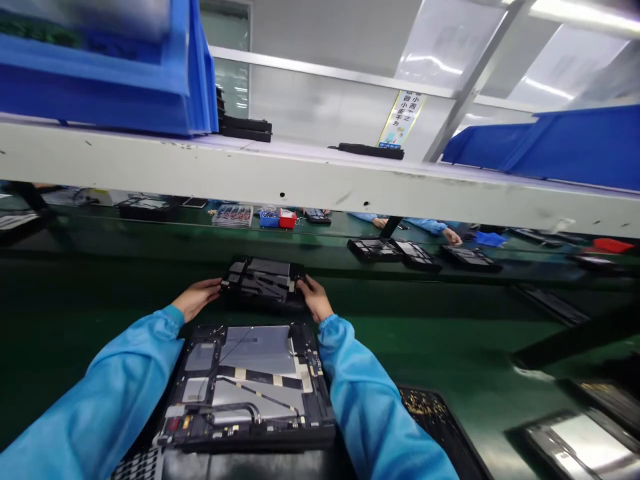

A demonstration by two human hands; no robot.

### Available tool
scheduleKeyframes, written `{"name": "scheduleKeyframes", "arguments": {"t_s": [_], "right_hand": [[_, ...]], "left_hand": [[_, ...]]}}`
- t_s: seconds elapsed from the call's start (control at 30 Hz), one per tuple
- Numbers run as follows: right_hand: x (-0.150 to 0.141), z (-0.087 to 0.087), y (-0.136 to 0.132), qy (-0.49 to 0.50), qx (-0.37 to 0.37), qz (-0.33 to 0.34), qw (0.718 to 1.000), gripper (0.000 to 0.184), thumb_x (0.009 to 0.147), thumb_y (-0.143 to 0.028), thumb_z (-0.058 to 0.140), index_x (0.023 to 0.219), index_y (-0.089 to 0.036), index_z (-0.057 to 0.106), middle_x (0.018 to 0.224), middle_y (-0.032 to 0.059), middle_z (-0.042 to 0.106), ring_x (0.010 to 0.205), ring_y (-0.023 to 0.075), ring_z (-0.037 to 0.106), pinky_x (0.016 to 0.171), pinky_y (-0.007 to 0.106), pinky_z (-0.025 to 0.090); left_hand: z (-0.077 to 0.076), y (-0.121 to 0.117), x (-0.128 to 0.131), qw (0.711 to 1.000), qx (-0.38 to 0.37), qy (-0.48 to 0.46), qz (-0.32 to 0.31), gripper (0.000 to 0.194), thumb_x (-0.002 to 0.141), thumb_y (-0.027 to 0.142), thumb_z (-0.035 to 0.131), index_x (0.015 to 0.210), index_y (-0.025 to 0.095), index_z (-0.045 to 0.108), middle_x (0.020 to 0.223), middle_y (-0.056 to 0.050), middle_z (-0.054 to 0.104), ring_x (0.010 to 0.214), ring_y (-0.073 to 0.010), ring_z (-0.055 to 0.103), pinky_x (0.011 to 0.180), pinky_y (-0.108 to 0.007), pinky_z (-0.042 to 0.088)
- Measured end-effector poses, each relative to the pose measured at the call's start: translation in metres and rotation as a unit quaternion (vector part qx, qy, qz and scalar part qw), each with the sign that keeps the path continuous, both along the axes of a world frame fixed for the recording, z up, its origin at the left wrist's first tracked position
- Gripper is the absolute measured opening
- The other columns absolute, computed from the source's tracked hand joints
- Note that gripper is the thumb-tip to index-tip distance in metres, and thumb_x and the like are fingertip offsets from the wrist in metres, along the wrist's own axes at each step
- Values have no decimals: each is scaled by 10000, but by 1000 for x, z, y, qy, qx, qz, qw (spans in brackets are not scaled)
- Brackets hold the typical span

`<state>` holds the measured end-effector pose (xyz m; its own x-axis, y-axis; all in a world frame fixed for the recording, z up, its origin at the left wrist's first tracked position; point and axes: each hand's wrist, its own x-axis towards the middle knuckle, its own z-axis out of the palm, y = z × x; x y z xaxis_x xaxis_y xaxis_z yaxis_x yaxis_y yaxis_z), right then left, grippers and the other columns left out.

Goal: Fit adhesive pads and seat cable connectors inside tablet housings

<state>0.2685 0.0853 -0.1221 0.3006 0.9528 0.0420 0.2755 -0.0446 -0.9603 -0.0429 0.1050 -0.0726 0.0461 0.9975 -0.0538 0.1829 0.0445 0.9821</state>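
From the head camera, a person in blue sleeves reaches both arms forward over a green bench (450,340), forearms angling inward around a near unit (255,380). Beyond it, a far unit (265,280), its inner parts exposed in a black frame, sits between the two hands. The left hand (198,299) comes in from the left, wrist low, its narrow-set fingers stretched to the left edge and holding it. The right hand (315,299) points away at the right edge, thumb toward the top, fingers closed on the side. Whether the far unit touches the bench, one cannot tell.

At near right, a black tray (440,427) bears small gold-coloured bits. Overhead, a white shelf (320,183) crosses the scene, a blue bin (100,87) at its left. At far right, a co-worker's hand (452,236) is beside another open unit (470,258).
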Motion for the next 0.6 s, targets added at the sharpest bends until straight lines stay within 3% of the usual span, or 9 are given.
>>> {"name": "scheduleKeyframes", "arguments": {"t_s": [0.1, 0.17, 0.23, 0.3, 0.37, 0.43, 0.53, 0.6], "right_hand": [[-4, 53, -17, 51, 81, 9, 995, 471, 987, -391, 539, 1382, -137, 579, 1357, 89, 672, 1252, 217, 621, 1083, 319, 484], [-8, 89, -44, 74, 127, 24, 989, 526, 949, -430, 568, 1382, -133, 591, 1390, 76, 653, 1279, 228, 607, 1098, 324, 473], [-13, 117, -87, 91, 153, 38, 983, 581, 912, -476, 602, 1385, -139, 598, 1404, 78, 642, 1280, 245, 610, 1104, 357, 473], [-18, 131, -145, 93, 159, 41, 982, 621, 891, -513, 626, 1399, -156, 597, 1425, 81, 625, 1308, 261, 592, 1138, 396, 445], [-22, 129, -215, 66, 146, 26, 987, 629, 893, -544, 630, 1411, -189, 595, 1453, 73, 602, 1373, 276, 537, 1191, 429, 381], [-23, 111, -289, 12, 100, -15, 995, 608, 905, -585, 602, 1413, -251, 599, 1462, 43, 596, 1417, 290, 490, 1218, 461, 341], [-12, 59, -390, -77, 21, -38, 996, 603, 863, -636, 614, 1363, -300, 651, 1420, 26, 630, 1407, 332, 500, 1199, 464, 384], [1, 17, -435, -127, -13, -18, 992, 546, 883, -621, 588, 1346, -341, 660, 1367, 16, 666, 1340, 325, 568, 1132, 438, 470]], "left_hand": [[50, -33, -14, 999, 41, -13, 18, 523, 712, 472, 807, 1129, 165, 733, 1211, -140, 741, 1198, -299, 668, 1084, -461, 516], [84, -71, -22, 997, 69, -17, 30, 652, 674, 520, 828, 1213, 174, 705, 1278, -132, 715, 1258, -307, 628, 1130, -459, 471], [110, -124, -29, 992, 112, 3, 52, 689, 670, 570, 820, 1245, 209, 698, 1306, -91, 704, 1298, -309, 594, 1165, -448, 429], [121, -190, -36, 979, 175, 64, 81, 617, 717, 614, 767, 1223, 264, 720, 1304, -37, 700, 1301, -304, 582, 1168, -423, 424], [113, -264, -45, 966, 198, 134, 95, 555, 773, 629, 703, 1231, 316, 721, 1274, -5, 693, 1257, -290, 604, 1130, -390, 466], [88, -339, -54, 960, 181, 182, 114, 521, 791, 627, 677, 1234, 356, 721, 1221, -2, 694, 1174, -272, 644, 1063, -354, 522], [33, -437, -61, 967, 101, 208, 103, 431, 804, 597, 672, 1179, 400, 749, 1192, -14, 704, 1107, -264, 681, 985, -310, 569], [-4, -480, -56, 980, 32, 187, 59, 405, 847, 547, 653, 1223, 413, 725, 1195, -26, 711, 1106, -259, 690, 963, -304, 581]]}}
